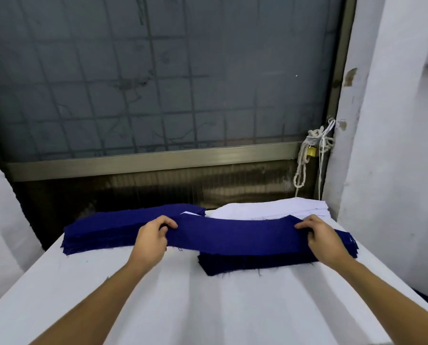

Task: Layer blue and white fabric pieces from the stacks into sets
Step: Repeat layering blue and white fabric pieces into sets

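Note:
A long blue fabric piece [232,234] is stretched between my hands. My left hand [153,236] pinches its left end and my right hand [324,239] pinches its right end. The piece hangs just over a blue stack [252,263] at the right. A second blue stack [101,232] lies to the left, with a white corner showing on its far end. A white fabric stack [270,209] sits behind, at the back right of the table.
The white-covered table [183,300] reaches toward me. A grimy window with a metal frame [145,163] stands behind it. A white wall [394,145] closes the right side, with knotted cord and a yellow padlock [311,151] hanging in the corner.

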